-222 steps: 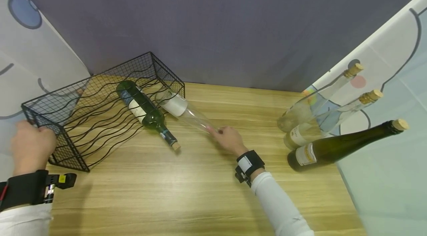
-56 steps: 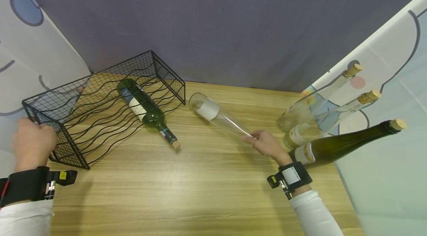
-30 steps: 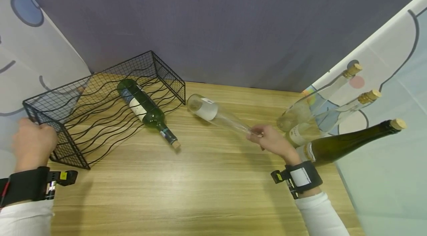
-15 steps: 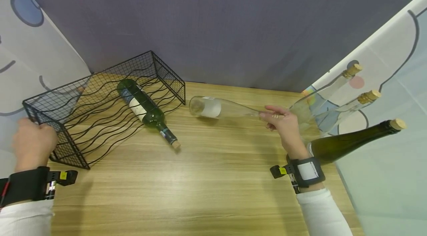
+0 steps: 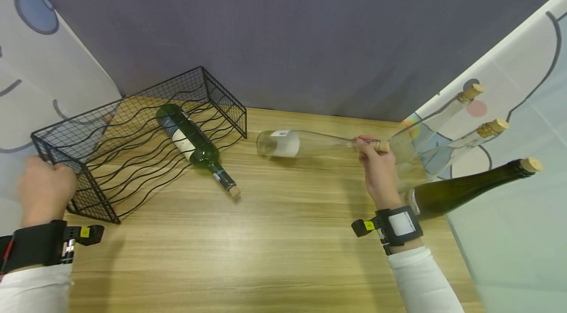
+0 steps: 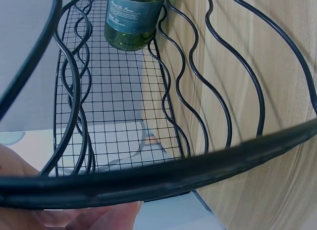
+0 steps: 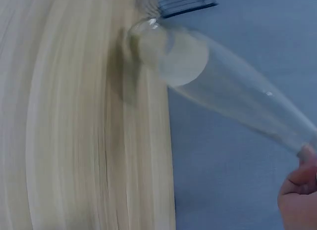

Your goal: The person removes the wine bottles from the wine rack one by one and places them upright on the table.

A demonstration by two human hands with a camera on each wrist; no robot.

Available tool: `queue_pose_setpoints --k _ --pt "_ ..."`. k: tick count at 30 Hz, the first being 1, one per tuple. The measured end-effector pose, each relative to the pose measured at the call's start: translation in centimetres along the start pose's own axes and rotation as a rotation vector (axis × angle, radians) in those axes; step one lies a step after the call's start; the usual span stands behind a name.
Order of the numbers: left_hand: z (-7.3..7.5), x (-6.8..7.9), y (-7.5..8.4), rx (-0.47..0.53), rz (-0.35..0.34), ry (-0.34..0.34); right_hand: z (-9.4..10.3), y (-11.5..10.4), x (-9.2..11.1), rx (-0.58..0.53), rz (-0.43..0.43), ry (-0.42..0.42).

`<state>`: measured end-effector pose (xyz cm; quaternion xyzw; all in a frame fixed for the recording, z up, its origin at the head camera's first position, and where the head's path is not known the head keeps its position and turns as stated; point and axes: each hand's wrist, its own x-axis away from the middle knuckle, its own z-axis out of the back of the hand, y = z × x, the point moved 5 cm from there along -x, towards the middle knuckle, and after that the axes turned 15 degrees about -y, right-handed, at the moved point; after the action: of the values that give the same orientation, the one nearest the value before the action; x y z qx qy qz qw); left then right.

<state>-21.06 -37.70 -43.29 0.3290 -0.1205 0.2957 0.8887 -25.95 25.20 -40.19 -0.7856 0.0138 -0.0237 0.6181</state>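
My left hand grips the near left end of a black wire wine rack with wavy bars. A green wine bottle lies in the rack, its corked neck sticking out toward the front. Right of the rack, my right hand holds a clear glass wine bottle by its neck, its cork showing past the fingers. This bottle is tilted, base to the left, white label on its lower body. In the right wrist view the clear bottle is blurred; whether its base touches the table is unclear.
Two clear corked bottles and a dark green corked bottle stand at the table's right side, partly behind my right hand. A grey wall borders the wooden table at the back; patterned panels flank both sides.
The clear bottle, first lying in the rack's right end, has come out rightward in my right hand. Lately it has swung level across the view, and its cork now shows. The left hand stays.
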Motion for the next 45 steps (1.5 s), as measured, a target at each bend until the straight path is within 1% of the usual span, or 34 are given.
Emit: queue_pose_setpoints --k 4,10,12,15,17,19,23,26,29,31,33,34,35,37,39,40,42,45 --pt "0.0 0.0 -0.1 0.004 -0.004 0.006 -0.3 0.0 0.1 0.092 0.075 -0.050" --pt "0.1 0.1 -0.1 -0.002 -0.011 0.011 -1.0 -0.5 0.6 0.216 0.195 -0.225" --pt "0.1 0.1 -0.1 -0.003 -0.006 0.010 -1.4 -0.8 0.9 0.249 0.252 -0.265" --pt "-0.1 0.1 -0.1 0.000 -0.005 0.011 -2.3 -1.5 1.7 0.306 0.351 -0.299" --pt "-0.2 0.1 -0.1 0.005 -0.008 0.010 -3.0 -1.9 2.3 0.360 0.417 -0.307" --pt "-0.2 0.1 -0.1 0.012 -0.014 0.011 -3.5 -2.1 2.9 0.445 0.483 -0.305" --pt "-0.2 0.1 -0.1 0.018 -0.020 0.011 -4.5 -2.5 3.9 0.701 0.648 -0.255" --pt "-0.2 0.1 0.0 0.017 -0.019 0.010 -5.3 -3.0 4.6 0.920 0.819 -0.205" --pt "-0.2 0.1 -0.1 0.019 -0.017 0.008 -6.1 -3.4 5.3 1.051 0.996 -0.170" --pt "-0.1 0.1 -0.1 0.022 -0.015 0.007 -6.7 -3.6 5.7 1.098 1.103 -0.163" --pt "-0.1 0.1 -0.1 0.020 -0.013 0.006 -7.2 -3.6 5.9 1.078 1.160 -0.180" --pt "-0.1 0.1 -0.2 0.019 -0.013 0.006 -7.5 -3.5 5.9 1.053 1.169 -0.203" --pt "-0.1 0.0 -0.2 0.019 -0.013 0.005 -7.7 -3.3 5.9 1.019 1.158 -0.235" --pt "-0.1 -0.1 -0.3 0.015 -0.017 0.010 -8.1 -2.8 5.7 0.912 1.088 -0.328" --pt "-0.2 -0.1 -0.3 0.016 -0.019 0.011 -8.3 -2.3 5.5 0.788 0.986 -0.410" --pt "-0.2 -0.2 -0.3 0.015 -0.020 0.011 -8.4 -2.1 5.4 0.732 0.941 -0.436" --pt "-0.2 -0.1 -0.2 0.013 -0.019 0.009 -8.6 -1.8 5.3 0.644 0.876 -0.467" --pt "-0.2 0.0 -0.1 0.013 -0.016 0.004 -8.8 -1.7 5.3 0.546 0.857 -0.467"
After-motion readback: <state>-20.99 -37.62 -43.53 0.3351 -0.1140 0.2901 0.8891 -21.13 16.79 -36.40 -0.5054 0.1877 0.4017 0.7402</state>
